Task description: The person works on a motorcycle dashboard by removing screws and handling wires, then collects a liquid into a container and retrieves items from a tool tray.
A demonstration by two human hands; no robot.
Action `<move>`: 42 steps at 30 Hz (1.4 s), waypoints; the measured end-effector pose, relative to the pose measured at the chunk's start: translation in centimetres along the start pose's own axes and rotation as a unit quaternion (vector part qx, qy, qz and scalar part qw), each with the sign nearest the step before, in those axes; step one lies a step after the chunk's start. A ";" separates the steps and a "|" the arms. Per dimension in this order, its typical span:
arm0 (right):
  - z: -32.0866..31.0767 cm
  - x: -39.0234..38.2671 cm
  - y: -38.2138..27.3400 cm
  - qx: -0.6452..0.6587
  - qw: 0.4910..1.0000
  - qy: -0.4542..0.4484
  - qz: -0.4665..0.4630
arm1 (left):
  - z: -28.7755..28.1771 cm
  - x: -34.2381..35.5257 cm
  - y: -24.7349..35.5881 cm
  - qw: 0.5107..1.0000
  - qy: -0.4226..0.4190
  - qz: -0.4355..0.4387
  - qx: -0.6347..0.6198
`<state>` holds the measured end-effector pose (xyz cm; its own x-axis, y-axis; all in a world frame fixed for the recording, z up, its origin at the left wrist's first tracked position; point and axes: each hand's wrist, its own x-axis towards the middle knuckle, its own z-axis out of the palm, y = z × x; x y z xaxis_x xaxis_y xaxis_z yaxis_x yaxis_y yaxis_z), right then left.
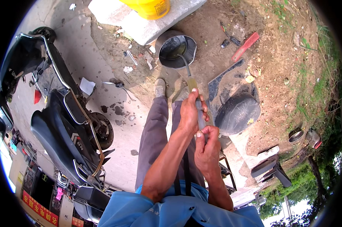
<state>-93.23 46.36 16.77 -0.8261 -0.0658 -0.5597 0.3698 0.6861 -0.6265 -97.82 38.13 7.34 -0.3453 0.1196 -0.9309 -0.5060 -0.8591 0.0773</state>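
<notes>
My left hand [189, 111] is wrapped round the barrel of a large clear syringe [192, 84], which has yellowish liquid toward its far end. Closer to my body, my right hand [207, 145] pinches the plunger end with thumb and fingers. From the syringe's tip a dark thin hose [184, 62] runs down into a round black bucket [162, 53]. Dark liquid lies in the bottom of this bucket, and the hose's end is near it. Part of the barrel is hidden by my left fingers.
A pale stone block [140, 32] carries a yellow bucket [156, 9] beyond the black one. To the right lie a red-handled tool [245, 47] and a dark round cushion-like object [238, 113]. A black scooter [61, 132] stands at left.
</notes>
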 end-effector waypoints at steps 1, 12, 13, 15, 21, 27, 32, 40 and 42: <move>0.0 -0.1 0.0 0.000 1.000 -0.002 0.001 | -0.1 0.1 -0.1 1.000 0.000 0.002 -0.005; -0.4 -0.3 -0.2 -0.006 1.000 -0.012 0.007 | -0.2 0.2 -0.4 1.000 0.003 0.001 -0.009; -0.4 -0.4 -0.1 -0.006 1.000 -0.009 0.000 | -0.2 0.2 -0.4 1.000 0.006 -0.001 -0.010; -0.4 -0.5 0.0 -0.007 1.000 -0.009 0.000 | -0.2 0.2 -0.4 1.000 0.008 -0.002 -0.011; -0.5 -0.6 -0.3 -0.004 1.000 -0.007 -0.002 | -0.3 0.2 -0.5 1.000 0.001 0.007 -0.011; -0.6 -0.8 -0.3 -0.008 1.000 -0.009 0.003 | -0.3 0.2 -0.5 1.000 0.002 0.005 -0.013; -0.7 -1.0 -0.4 -0.011 1.000 -0.011 0.006 | 0.3 -0.5 0.0 1.000 0.010 -0.003 -0.016; -1.0 -1.2 -0.4 -0.008 1.000 -0.018 -0.002 | 0.3 -0.5 0.1 1.000 0.009 -0.001 -0.006; -1.1 -1.2 -0.4 -0.010 1.000 -0.019 0.000 | 0.2 -0.4 0.0 1.000 0.006 0.003 -0.005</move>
<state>-92.85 46.93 18.27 -0.8087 -0.0932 -0.5808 0.3614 0.7003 -0.6156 -97.83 38.17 7.81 -0.3383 0.1090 -0.9347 -0.4968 -0.8643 0.0790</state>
